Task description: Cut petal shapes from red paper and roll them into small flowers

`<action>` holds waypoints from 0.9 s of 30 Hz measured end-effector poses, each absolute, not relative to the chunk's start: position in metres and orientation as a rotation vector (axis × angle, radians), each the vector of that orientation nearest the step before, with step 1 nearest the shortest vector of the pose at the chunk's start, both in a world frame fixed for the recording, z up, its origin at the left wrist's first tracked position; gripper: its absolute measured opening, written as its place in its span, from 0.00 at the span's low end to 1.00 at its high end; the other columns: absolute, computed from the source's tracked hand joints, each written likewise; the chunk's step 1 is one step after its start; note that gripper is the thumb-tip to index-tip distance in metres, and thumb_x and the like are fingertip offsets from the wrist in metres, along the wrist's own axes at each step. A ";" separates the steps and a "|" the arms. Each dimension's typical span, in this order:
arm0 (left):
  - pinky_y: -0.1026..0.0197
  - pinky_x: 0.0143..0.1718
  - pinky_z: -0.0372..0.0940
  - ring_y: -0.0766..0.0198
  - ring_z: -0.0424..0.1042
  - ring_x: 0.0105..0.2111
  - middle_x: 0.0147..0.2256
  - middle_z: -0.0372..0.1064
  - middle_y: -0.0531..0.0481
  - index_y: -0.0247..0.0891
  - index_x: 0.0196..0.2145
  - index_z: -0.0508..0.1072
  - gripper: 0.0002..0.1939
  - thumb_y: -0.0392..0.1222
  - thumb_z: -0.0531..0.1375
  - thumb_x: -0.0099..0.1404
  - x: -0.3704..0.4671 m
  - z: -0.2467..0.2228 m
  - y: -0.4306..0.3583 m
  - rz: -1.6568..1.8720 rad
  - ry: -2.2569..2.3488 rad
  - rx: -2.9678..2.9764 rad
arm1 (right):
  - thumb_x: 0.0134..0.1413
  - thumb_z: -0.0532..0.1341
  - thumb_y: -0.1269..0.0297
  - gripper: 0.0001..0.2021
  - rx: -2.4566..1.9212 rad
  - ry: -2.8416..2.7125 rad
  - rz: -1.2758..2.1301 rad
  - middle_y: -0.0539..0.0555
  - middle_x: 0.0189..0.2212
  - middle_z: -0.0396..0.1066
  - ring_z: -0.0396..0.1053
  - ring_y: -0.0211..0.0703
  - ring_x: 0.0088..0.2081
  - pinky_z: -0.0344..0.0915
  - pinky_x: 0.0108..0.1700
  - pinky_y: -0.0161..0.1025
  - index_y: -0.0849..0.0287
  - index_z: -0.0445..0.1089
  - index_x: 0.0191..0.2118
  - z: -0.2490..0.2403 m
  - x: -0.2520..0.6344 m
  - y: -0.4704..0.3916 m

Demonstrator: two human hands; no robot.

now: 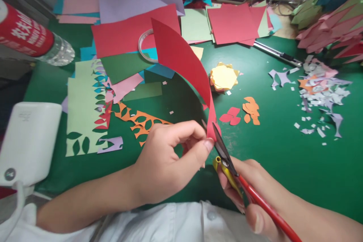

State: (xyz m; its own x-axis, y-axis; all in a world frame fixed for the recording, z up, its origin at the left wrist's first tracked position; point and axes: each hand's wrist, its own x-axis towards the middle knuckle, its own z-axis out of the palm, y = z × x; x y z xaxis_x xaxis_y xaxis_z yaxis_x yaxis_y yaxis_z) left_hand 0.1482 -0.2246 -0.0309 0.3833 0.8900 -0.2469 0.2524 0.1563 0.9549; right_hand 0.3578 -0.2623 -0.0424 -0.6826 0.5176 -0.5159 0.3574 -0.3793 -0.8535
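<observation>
Red paper, a long curved strip (181, 58), rises from the left hand (167, 162), and it's pinched tight right at the narrow lower end, thumb against forefinger! That forearm comes in low from the left, wrist bent inward, knuckles up. Across from it, the right hand (255, 193) reaches in from the lower right, fingers wrapped around red-handled scissors with dark metal blades (224, 153), the thumb along the near side. And the blades stand apart, the strip's narrow end between them, close to the left fingertips! Something yellow, smooth and tube-like (231, 177), lies against the right fingers. Look at the shapes beyond: smooth red pointed petals (231, 116), a bunch of overlapping orange petals (251, 111), and a layered pale-yellow paper flower (224, 76) with a jagged rim. Over on the left, pale green paper (82, 102) shows leaf-shaped holes, all on a slightly glossy green tabletop (283, 151).
</observation>
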 end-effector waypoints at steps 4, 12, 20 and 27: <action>0.71 0.19 0.63 0.72 0.67 0.16 0.16 0.67 0.58 0.38 0.26 0.71 0.09 0.34 0.57 0.64 0.148 -0.029 -0.223 0.652 1.119 1.229 | 0.46 0.49 0.24 0.35 -1.259 -1.698 2.186 0.43 0.20 0.52 0.44 0.32 0.21 0.44 0.21 0.33 0.58 0.58 0.32 -0.035 0.355 -0.257; 0.72 0.13 0.61 0.72 0.65 0.11 0.12 0.65 0.58 0.37 0.23 0.74 0.08 0.35 0.60 0.60 0.148 -0.022 -0.218 0.598 1.117 0.996 | 0.46 0.52 0.26 0.33 -1.291 -1.748 2.197 0.43 0.21 0.47 0.40 0.32 0.22 0.41 0.21 0.33 0.57 0.56 0.30 -0.033 0.367 -0.253; 0.73 0.13 0.62 0.73 0.64 0.11 0.12 0.65 0.58 0.37 0.24 0.75 0.08 0.35 0.61 0.61 0.148 -0.024 -0.217 0.571 1.119 0.917 | 0.44 0.54 0.27 0.32 -1.264 -1.745 2.238 0.41 0.20 0.45 0.40 0.31 0.23 0.40 0.20 0.32 0.58 0.55 0.29 -0.034 0.377 -0.251; 0.74 0.14 0.60 0.75 0.63 0.11 0.13 0.62 0.60 0.37 0.24 0.74 0.09 0.35 0.60 0.63 0.147 -0.027 -0.220 0.625 1.070 0.898 | 0.44 0.57 0.28 0.32 -1.310 -1.680 2.211 0.42 0.20 0.47 0.39 0.32 0.23 0.40 0.20 0.33 0.57 0.56 0.28 -0.042 0.375 -0.258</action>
